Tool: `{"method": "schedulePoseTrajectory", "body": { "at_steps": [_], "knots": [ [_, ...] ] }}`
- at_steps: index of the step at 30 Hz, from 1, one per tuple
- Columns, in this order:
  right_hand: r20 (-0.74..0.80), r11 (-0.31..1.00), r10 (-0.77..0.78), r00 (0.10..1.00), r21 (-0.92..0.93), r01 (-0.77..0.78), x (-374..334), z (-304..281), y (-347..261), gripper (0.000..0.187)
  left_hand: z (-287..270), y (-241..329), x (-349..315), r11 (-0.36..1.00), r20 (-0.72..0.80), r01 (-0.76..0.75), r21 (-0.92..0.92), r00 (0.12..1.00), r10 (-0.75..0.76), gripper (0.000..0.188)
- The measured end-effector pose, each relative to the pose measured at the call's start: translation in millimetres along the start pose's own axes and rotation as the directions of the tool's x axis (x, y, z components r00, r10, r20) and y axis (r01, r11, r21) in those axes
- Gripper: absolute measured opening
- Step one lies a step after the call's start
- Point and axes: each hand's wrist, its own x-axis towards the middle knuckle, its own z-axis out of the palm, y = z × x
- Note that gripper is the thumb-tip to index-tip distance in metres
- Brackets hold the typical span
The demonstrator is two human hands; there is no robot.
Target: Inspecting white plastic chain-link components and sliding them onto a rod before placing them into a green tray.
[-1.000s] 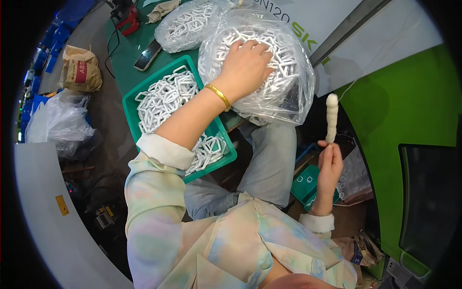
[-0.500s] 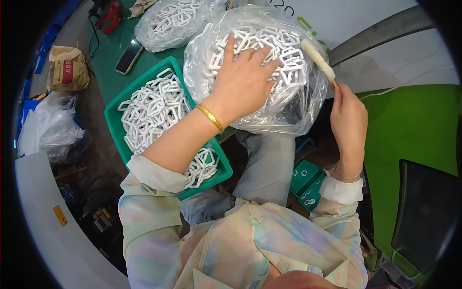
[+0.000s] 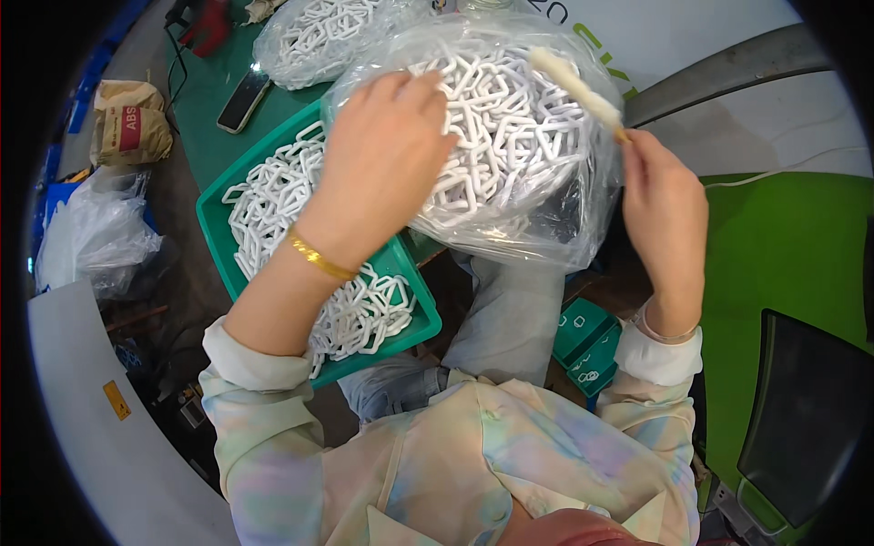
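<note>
A clear plastic bag full of white plastic chain links lies in front of me. My left hand, with a gold bracelet at its wrist, is over the bag's left edge. Its fingers bend downward, their tips hidden and slightly smeared, so whether they grip the plastic is unclear. Beneath that forearm sits a green bin holding more white links. To the right of the bag, my right hand pinches the thin stick of a cream-coloured ice pop, which slants up and left over the bag's right side.
Another bag of white links lies at the back, beside a phone on the green table. A brown paper sack stands at left. At right are a dark monitor and a small green box below my forearm.
My left hand has moved left from on top of the links to the bag's left edge, its spread fingers now bent. The right hand and ice pop have shifted slightly.
</note>
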Motion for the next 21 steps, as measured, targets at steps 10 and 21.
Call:
{"method": "schedulePoseTrajectory", "body": {
  "at_steps": [10,21],
  "knots": [
    [0.085,0.984,-0.072,0.994,-0.159,0.085,21.9,10.5,-9.5,0.019,-19.9,-25.3,-16.4,0.996,0.011,0.08,-0.043,0.997,-0.08,0.035],
    [0.147,0.988,-0.151,0.978,-0.019,0.156,6.1,-2.1,-2.4,0.016,-40.7,-17.5,-35.9,0.999,0.116,-0.04,-0.011,0.992,0.041,0.008]
  ]
}}
